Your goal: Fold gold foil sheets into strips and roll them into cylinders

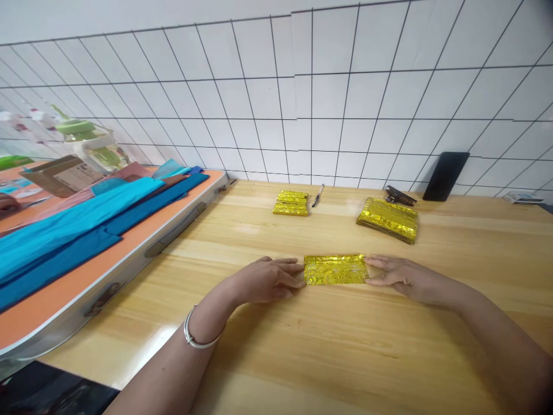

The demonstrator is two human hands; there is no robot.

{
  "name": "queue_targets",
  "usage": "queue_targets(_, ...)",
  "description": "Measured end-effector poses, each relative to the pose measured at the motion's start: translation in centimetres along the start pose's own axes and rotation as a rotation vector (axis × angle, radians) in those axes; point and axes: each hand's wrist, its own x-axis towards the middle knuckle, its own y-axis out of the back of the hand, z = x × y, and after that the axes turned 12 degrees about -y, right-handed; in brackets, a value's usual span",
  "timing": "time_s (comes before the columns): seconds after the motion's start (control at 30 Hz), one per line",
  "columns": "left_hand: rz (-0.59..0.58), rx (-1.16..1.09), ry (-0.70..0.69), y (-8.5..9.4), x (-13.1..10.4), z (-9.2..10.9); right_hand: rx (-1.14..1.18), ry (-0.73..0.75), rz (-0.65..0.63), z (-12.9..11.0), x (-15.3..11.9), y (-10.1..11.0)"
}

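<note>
A folded strip of shiny gold foil paper lies in front of me on the wooden table, its surface creased and patterned. At its left edge are the fingertips of my left hand, gripping that end; a silver bangle circles this wrist. My right hand has the right end between thumb and fingers, one near each corner. Farther back sits a stack of gold foil sheets on the right. A smaller folded gold foil piece rests toward the back left.
A pen lies beside the small gold piece. Behind the stack are a dark clip and a black phone leaning on the tiled wall. Left, an orange-topped case carries blue cloth, a cardboard box and a green-lidded bottle.
</note>
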Motion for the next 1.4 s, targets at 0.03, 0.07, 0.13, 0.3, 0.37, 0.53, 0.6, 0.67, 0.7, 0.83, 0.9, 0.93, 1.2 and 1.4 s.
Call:
queue_targets(0.03,0.007,0.009,-0.007,0.2,0.1,0.2,0.004,-0.002,-0.004,-0.1,0.0,0.0)
queue_targets(0.07,0.019,0.017,-0.011,0.3,0.2,0.4,0.004,-0.004,-0.008,-0.2,-0.1,0.1)
queue_targets(0.13,0.062,0.033,-0.003,0.5,0.5,1.0,-0.005,-0.010,-0.004,-0.5,-0.1,0.2)
queue_targets(0.3,0.193,0.099,0.083,-0.4,1.9,2.4,-0.007,-0.007,0.026,-0.7,-0.2,0.2)
queue_targets(0.37,0.257,0.114,0.149,-1.3,2.8,2.7,0.012,-0.008,0.043,-0.5,0.1,0.1)
queue_targets(0.53,0.391,0.089,0.367,-3.8,5.4,2.6,0.097,-0.058,0.226,-1.5,1.7,-1.8)
queue_targets(0.6,0.423,0.077,0.428,-4.4,6.2,2.5,0.086,-0.139,0.356,-2.5,2.5,-2.9)
queue_targets(0.67,0.443,0.060,0.472,-4.8,6.7,2.6,0.059,-0.226,0.480,-3.8,3.2,-4.0)
queue_targets(0.7,0.450,0.053,0.489,-4.9,6.9,2.7,0.051,-0.249,0.512,-4.5,3.5,-4.4)
queue_targets(0.83,0.460,0.041,0.545,-5.3,7.2,3.0,0.025,-0.324,0.571,-6.3,4.1,-5.3)
queue_targets(0.9,0.465,0.041,0.558,-5.5,7.2,3.0,0.011,-0.363,0.582,-6.6,4.2,-5.5)
queue_targets(0.93,0.470,0.040,0.561,-5.5,7.2,3.0,0.008,-0.379,0.582,-6.7,4.2,-5.6)
queue_targets(1.2,0.488,0.009,0.597,-5.6,7.3,3.4,0.047,-0.457,0.545,-6.4,4.2,-6.0)
queue_targets(1.4,0.491,0.003,0.644,-5.7,7.8,3.8,0.027,-0.483,0.523,-6.5,4.1,-6.0)
